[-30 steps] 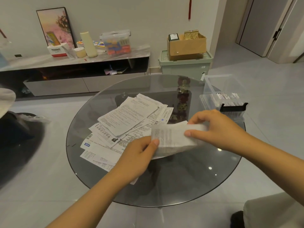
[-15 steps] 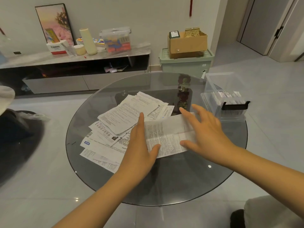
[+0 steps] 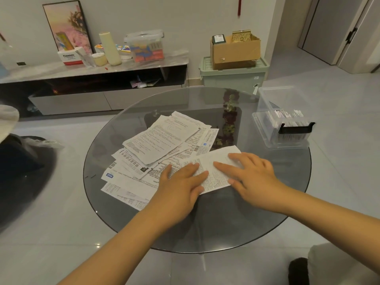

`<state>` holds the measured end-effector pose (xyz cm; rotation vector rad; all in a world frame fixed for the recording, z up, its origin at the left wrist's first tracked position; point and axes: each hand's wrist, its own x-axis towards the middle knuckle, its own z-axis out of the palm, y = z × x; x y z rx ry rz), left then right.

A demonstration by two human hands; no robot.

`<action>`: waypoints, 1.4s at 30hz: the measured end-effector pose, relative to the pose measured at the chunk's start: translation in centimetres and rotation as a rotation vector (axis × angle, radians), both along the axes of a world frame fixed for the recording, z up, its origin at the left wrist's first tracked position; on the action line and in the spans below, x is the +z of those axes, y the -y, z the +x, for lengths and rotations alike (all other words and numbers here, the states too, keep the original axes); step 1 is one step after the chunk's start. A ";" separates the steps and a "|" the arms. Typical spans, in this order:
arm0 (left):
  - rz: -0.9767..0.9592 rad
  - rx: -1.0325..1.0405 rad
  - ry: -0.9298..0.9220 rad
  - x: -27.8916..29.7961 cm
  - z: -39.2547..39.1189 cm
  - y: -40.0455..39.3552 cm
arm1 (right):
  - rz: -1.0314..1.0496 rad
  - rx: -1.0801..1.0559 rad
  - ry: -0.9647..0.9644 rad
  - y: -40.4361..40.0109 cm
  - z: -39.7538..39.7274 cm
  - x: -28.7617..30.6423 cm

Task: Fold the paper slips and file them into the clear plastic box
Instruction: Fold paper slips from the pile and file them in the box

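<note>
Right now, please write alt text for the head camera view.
Left hand and right hand press a folded white paper slip flat on a round dark glass table, beside loose printed paper slips; a clear plastic box sits at the table's right edge.

Round dark glass tabletop (image 3: 236, 219) fills frame centre. Loose pile of printed paper slips (image 3: 156, 149) lies left of centre, one folded slip (image 3: 213, 171) just right of it. Clear plastic box (image 3: 283, 120) sits at the tabletop's right edge.

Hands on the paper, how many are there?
2. The left hand presses flat on the near left part of the folded slip; the right hand presses flat on its right part.
</note>
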<state>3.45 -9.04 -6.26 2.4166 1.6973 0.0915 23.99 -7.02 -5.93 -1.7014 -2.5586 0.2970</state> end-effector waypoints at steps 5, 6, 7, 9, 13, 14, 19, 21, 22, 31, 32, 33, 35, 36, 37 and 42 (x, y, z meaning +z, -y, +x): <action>-0.067 -0.067 -0.016 0.5 -0.9 -0.1 | -0.068 -0.080 0.021 -1.0 1.7 0.8; -0.070 -0.080 -0.001 0.6 -1.1 -0.2 | -0.065 -0.091 0.011 -1.2 1.9 0.9; -0.066 -0.090 0.012 0.6 -1.1 -0.3 | -0.054 -0.101 0.011 -1.2 2.0 0.9; -0.028 -0.110 0.015 0.8 -1.2 -0.4 | 0.008 -0.106 0.022 -1.2 2.1 1.0; 0.045 -0.182 0.061 1.4 -0.8 -0.1 | 0.248 -0.014 -0.114 -0.3 1.7 0.0; 0.082 -0.212 0.074 1.4 -0.7 -0.2 | 0.298 0.023 -0.185 -0.1 1.5 -0.1; 0.198 -0.189 0.073 1.3 -0.2 -0.5 | 0.176 0.181 -0.245 1.1 -0.1 0.2; 0.224 -0.181 0.112 1.5 0.2 -0.1 | 0.197 0.199 -0.243 1.5 -0.5 0.0; 0.219 -0.177 0.138 1.6 0.6 0.2 | 0.232 0.192 -0.246 1.7 -0.5 0.0; 0.147 -0.153 0.340 2.2 0.3 0.5 | 0.219 0.061 -0.302 1.4 0.6 0.1; 0.130 -0.126 0.372 2.3 0.2 0.6 | 0.198 0.053 -0.316 1.2 0.8 0.1; 0.100 -0.088 0.418 2.3 0.0 0.5 | 0.170 0.049 -0.330 1.0 1.0 0.1; 0.028 -0.024 0.502 2.3 -0.1 0.4 | 0.090 0.039 -0.381 0.8 1.4 0.2; 0.005 -0.008 0.532 2.4 -0.1 0.3 | 0.053 0.026 -0.422 0.8 1.6 0.3; -0.005 0.011 0.560 2.3 -0.1 0.2 | 0.023 0.008 -0.465 0.8 1.8 0.4; -0.025 0.170 0.637 1.9 0.8 -0.2 | -0.005 -0.078 -0.595 1.4 1.5 0.2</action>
